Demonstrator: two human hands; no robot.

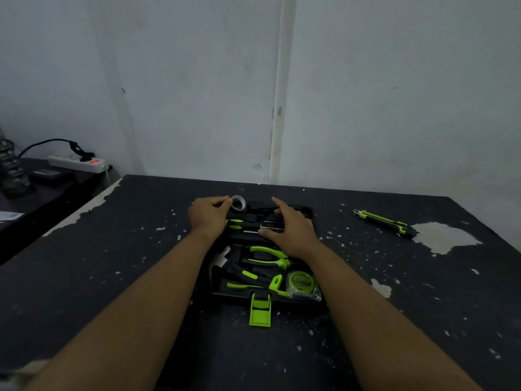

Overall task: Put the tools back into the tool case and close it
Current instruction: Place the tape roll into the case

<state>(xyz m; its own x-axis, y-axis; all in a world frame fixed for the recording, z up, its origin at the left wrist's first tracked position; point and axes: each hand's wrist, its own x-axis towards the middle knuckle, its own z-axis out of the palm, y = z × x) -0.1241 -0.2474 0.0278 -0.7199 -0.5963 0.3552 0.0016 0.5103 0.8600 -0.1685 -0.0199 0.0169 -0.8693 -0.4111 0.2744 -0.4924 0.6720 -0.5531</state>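
**A:** In the head view, what is being handled?

**B:** A tape roll [239, 204] is being pinched between the thumb and fingertips of the left hand [208, 215]. This is being done at the far edge of the open tool case [222, 295], which is lying on the table [112, 277]. The right hand [287, 224] is being held flat with fingers extended, gripping nothing, over the screwdrivers [248, 224] in the case's far half.

**A:** How is this step being done well?

**B:** By the look of it, the roll is being guided toward its recess; whether it is seated cannot be told. It is best being lowered level and pressed flush while the case is being steadied by the flat hand. A utility knife [380, 222] is lying well apart on the right, outside the case, so closing is not yet being called for.
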